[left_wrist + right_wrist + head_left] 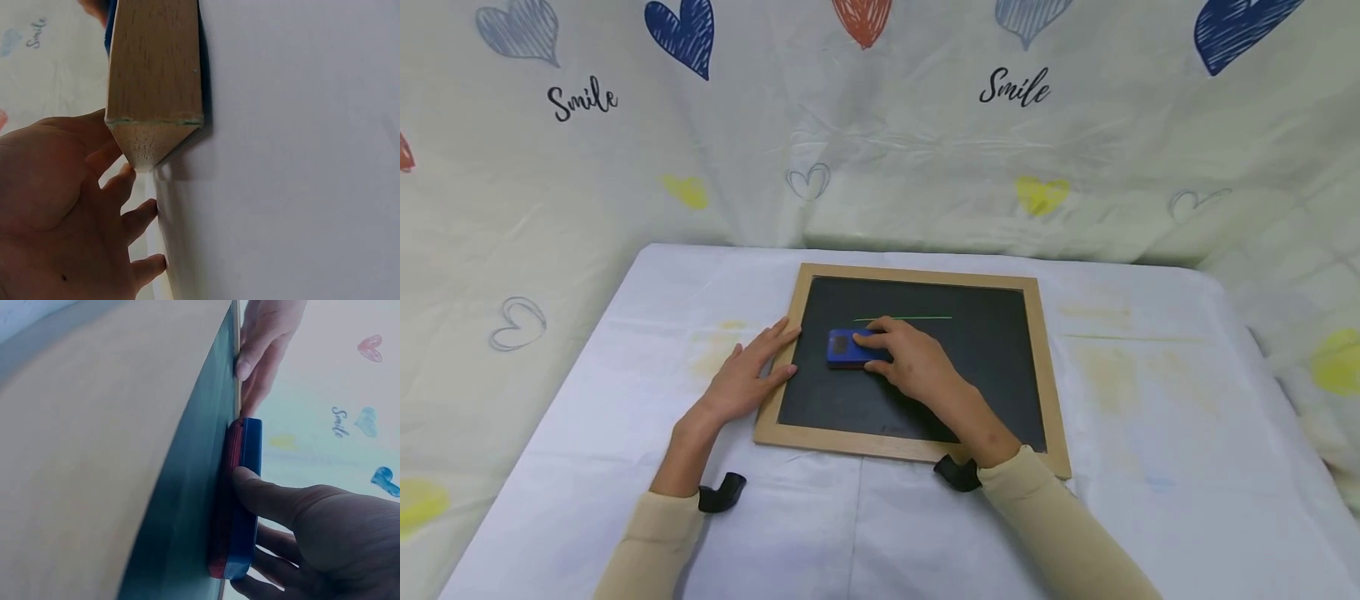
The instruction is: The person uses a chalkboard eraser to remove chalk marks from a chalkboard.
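The chalkboard (pixel 985 375) lies flat on the desk (pixel 1150 508), its far edge near the desk's far edge; desk surface extends beyond both its left and right sides. A wooden frame (pixel 917 273) bounds the dark panel on four sides. The blue eraser (pixel 841 345) sits on the panel's left half, apart from the left rail, with a wider span of panel toward the right rail. The right hand (pixel 913 354) pinches the eraser between thumb and fingers. The left hand (pixel 743 379) has its fingers spread, tips touching the left rail. A green line (pixel 932 317) runs just beyond the eraser. Count: one chalkboard, one eraser, one green line, two hands, two black wrist pieces (pixel 722 492).
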The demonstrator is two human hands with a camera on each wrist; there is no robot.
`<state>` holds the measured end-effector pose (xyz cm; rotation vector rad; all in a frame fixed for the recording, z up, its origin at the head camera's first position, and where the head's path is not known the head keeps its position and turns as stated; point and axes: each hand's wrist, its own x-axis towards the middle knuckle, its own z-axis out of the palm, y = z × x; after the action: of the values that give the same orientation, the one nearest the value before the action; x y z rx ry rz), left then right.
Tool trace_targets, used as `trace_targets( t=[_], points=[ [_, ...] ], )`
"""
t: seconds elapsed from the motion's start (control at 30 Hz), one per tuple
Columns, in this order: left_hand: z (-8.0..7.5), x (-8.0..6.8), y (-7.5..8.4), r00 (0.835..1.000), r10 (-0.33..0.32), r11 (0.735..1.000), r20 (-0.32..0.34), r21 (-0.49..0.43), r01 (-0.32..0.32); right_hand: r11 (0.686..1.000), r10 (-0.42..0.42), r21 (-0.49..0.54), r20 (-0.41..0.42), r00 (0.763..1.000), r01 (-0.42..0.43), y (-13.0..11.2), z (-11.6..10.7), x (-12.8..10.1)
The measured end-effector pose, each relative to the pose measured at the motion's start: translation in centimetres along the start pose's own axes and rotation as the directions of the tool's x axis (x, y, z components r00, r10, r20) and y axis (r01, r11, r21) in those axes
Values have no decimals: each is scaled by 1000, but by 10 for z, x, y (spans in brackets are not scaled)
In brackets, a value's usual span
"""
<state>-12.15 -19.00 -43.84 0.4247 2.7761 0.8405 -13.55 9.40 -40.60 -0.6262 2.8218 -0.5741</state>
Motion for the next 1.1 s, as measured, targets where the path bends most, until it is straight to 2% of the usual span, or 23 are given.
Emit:
trace_targets(
  t=[0.37,0.77,1.1],
  points=[
    [0,1,-1,1000,13,1000,-3,11,-13,1000,-7,20,-13,1000,7,8,0,-3],
    [1,4,-2,1000,1,1000,1,15,-1,997,56,47,-23,998,-55,27,-11,-14],
    [2,2,-2,1000,-7,1000,4,22,7,991,122,65,-39,992,-119,51,-19,-34]
  ],
)
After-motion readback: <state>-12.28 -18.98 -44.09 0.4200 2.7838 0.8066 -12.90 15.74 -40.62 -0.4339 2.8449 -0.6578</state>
